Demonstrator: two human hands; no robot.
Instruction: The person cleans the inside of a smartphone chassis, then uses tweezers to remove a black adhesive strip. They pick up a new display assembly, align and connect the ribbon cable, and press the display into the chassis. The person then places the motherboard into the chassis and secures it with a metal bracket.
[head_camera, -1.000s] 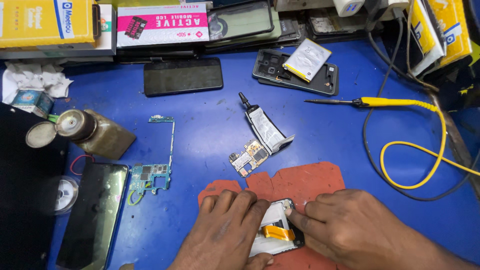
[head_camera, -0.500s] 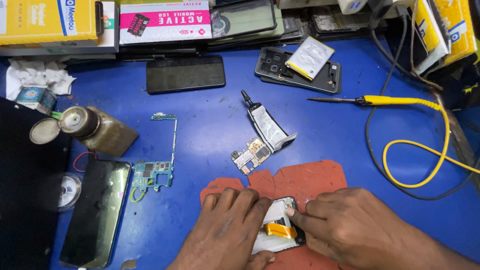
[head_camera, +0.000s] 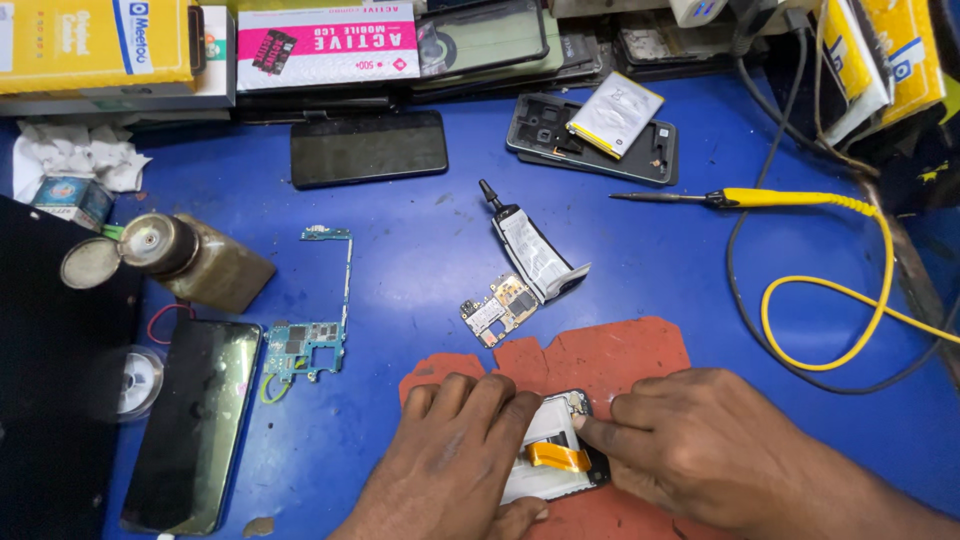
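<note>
An opened phone (head_camera: 553, 440) with a white inner plate and an orange flex cable lies on a red-brown mat (head_camera: 610, 352) near the front of the blue table. My left hand (head_camera: 455, 460) lies flat over the phone's left side, holding it down. My right hand (head_camera: 700, 450) rests at its right edge, with a fingertip pressing on the phone next to the orange cable. Neither hand carries a tool.
A small circuit board (head_camera: 498, 307) and a glue tube (head_camera: 530, 245) lie just behind the mat. A green board (head_camera: 305, 345), a phone screen (head_camera: 195, 420) and a tipped bottle (head_camera: 195, 258) are at left. A yellow-handled soldering iron (head_camera: 770, 198) with cable is at right. Another phone (head_camera: 368, 148), a back cover with battery (head_camera: 595, 135) and boxes lie behind.
Both hands stay on the phone; the right fingertip has shifted slightly along the orange cable. Nothing else has moved.
</note>
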